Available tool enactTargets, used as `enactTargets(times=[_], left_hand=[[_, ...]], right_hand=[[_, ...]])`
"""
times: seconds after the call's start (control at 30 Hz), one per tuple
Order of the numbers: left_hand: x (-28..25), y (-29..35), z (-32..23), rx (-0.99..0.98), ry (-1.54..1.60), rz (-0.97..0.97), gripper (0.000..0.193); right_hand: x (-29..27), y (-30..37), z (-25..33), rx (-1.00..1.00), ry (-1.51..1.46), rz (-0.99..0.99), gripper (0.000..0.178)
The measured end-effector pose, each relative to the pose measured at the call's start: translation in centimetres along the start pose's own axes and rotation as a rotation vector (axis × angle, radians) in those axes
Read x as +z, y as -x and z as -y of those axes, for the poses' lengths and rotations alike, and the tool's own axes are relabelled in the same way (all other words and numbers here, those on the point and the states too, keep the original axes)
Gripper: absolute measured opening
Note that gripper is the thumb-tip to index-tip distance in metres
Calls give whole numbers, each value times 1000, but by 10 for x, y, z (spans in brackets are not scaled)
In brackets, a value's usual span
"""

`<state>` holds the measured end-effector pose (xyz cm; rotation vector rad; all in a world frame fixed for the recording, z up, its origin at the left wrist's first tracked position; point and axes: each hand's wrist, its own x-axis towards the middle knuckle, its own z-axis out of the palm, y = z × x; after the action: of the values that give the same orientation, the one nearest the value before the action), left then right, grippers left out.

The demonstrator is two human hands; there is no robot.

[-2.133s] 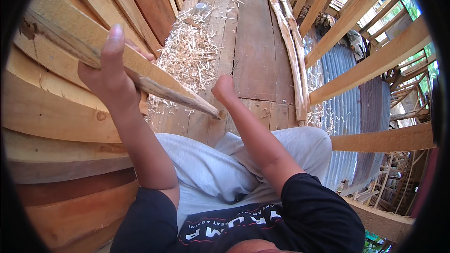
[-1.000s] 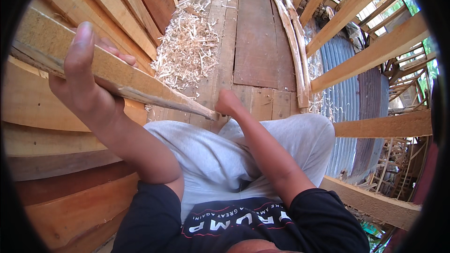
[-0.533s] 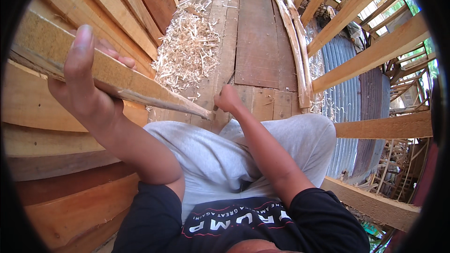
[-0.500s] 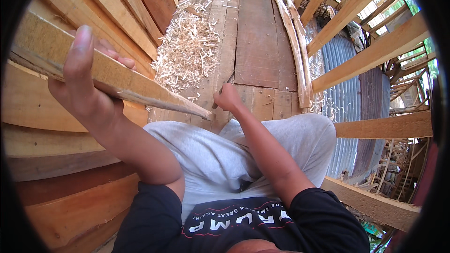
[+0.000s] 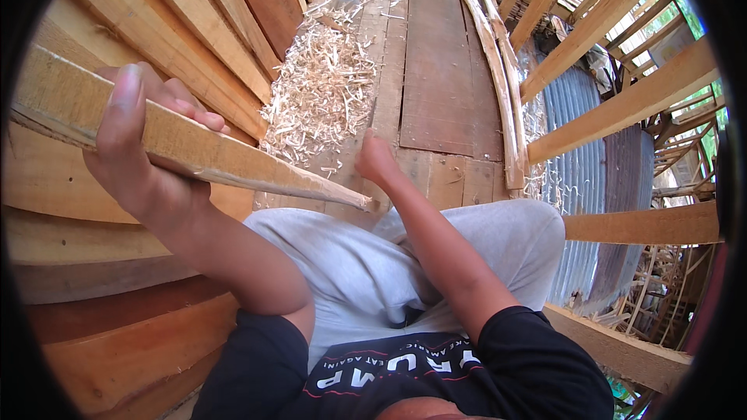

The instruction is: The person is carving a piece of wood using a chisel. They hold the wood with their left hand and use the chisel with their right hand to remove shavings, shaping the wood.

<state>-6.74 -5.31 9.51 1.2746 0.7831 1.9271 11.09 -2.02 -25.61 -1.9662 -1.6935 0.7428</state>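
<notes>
The left hand is wrapped around a long wooden beam. Its thumb lies up across the near face with the tip at the upper edge, while the other fingers come over that edge from the far side, curled and spread only as wide as the wood is thick. The palm sits under the beam. From this grip the beam slopes down to the right, its narrower end finishing just below and left of the right hand, apart from it in the view; whether that end touches the floor cannot be told.

The right hand is closed in a fist, its fingers folded mostly out of sight, around a slim tool whose thin, dark blade sticks out ahead of the knuckles, pointing away from the body. The handle is hidden by the fist. The blade appears clear of the beam.

Ahead and to the left of the right fingers, a heap of pale wood shavings covers part of the plank floor, with a small clear container at its far end. Well to the right of that fist lie two pale poles side by side. Stacked boards stand beside and below the left fingers.
</notes>
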Motion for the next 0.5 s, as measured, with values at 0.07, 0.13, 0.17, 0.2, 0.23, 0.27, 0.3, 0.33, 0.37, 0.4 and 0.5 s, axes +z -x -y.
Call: enactTargets(times=[0.07,0.13,0.17,0.2,0.23,0.27,0.3,0.33,0.37,0.4,0.5], left_hand=[[2,0,-1,-2,-3,3,24],[1,0,-1,-6,-10,-14,24],[2,1,0,-10,-66,-11,23],[4,1,-1,-14,-120,-5,23],[5,2,-1,-18,-173,1,23],[6,2,0,-30,-161,-5,23],[6,2,1,-41,-151,-10,24],[6,2,2,-53,-139,-14,24],[6,2,3,-46,-139,-3,24],[6,2,3,-36,-138,9,24],[3,1,5,18,-124,30,22]], right_hand=[[16,-12,3,16,42,33,65],[21,-17,14,11,64,64,66],[22,-18,17,0,62,76,67],[22,-19,20,-9,59,85,68],[24,-20,22,-4,46,93,68],[25,-21,24,2,34,100,67],[25,-21,26,8,20,107,66],[24,-19,27,15,10,80,62],[21,-18,28,23,-1,51,57],[15,-16,31,30,-10,21,53],[-23,-8,44,-1,32,67,31]])
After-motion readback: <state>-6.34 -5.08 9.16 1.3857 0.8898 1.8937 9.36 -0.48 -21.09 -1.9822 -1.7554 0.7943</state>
